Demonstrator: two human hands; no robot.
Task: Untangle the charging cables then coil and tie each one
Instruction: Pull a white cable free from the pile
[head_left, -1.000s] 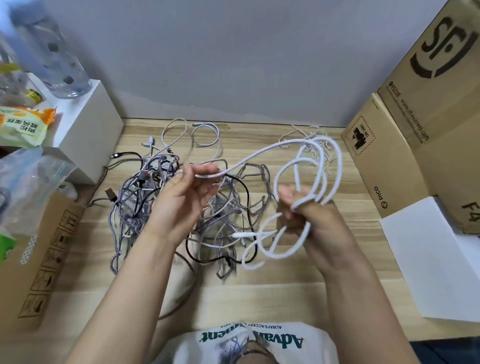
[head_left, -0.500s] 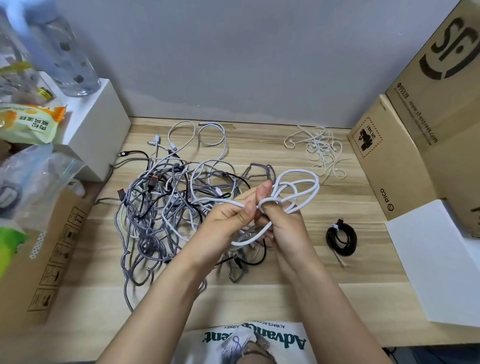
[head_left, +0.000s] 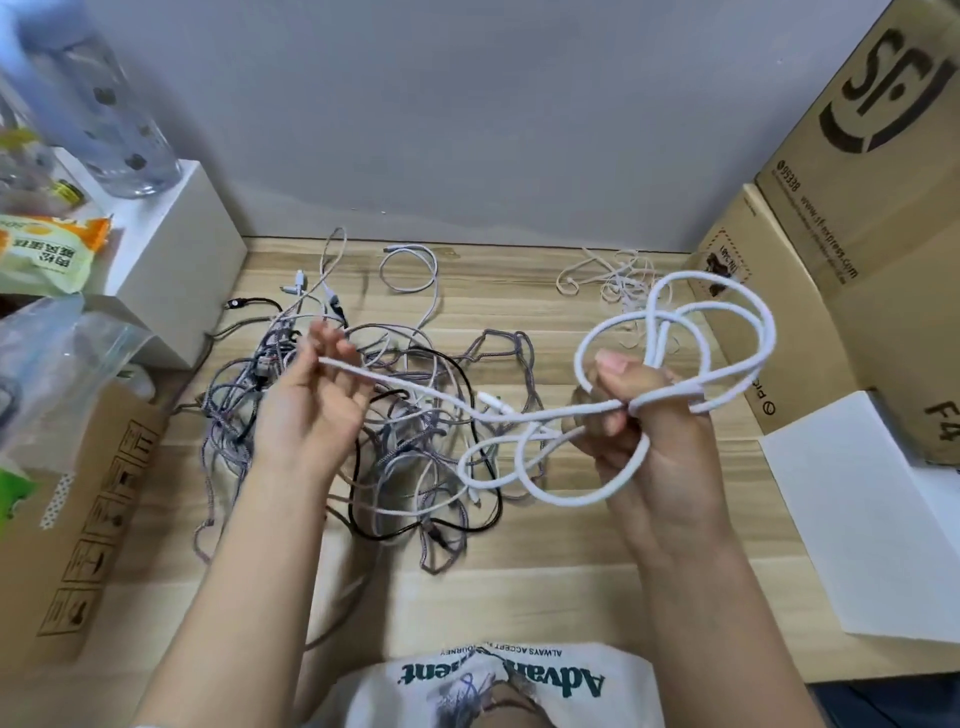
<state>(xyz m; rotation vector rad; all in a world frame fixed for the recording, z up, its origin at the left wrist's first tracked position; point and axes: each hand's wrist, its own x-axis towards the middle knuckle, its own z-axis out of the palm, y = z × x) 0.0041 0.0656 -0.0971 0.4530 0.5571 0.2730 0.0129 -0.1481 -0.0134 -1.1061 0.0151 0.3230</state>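
White cable (head_left: 550, 413) part-coiled, gripped by right hand (head_left: 654, 431), left hand (head_left: 311, 400) pinching tail; tangle (head_left: 363, 415) at 9 o'clock untouched, no tie yet.

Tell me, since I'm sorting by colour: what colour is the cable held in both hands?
White cable, seen clearly in the head view.

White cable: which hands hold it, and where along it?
Both. The left hand pinches the white cable near one end; the right hand grips its gathered loops.
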